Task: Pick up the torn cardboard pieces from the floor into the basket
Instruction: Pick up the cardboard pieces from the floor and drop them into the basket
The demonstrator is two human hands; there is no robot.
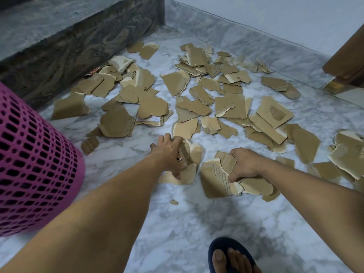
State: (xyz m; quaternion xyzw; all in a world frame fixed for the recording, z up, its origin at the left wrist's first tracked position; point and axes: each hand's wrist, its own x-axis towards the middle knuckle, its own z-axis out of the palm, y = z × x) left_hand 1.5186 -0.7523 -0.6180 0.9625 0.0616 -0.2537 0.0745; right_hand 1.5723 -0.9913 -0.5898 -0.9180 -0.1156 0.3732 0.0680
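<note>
Several torn brown cardboard pieces (197, 89) lie scattered over the marble floor. My left hand (169, 152) grips a small bunch of cardboard pieces (194, 154) near the floor at centre, thumb and fingers curled round them. To its right, my right hand (246, 164) grips another bunch of cardboard pieces (214, 176), larger, with a printed dashed line on one. The pink perforated plastic basket (33, 166) stands at the left edge, beside my left forearm.
A dark patterned stone step (78, 50) runs along the back left. A wooden door corner (348, 62) stands at the right by the white wall. My foot in a dark blue sandal (230, 257) is at the bottom. A tiny cardboard scrap (174, 202) lies near my arms.
</note>
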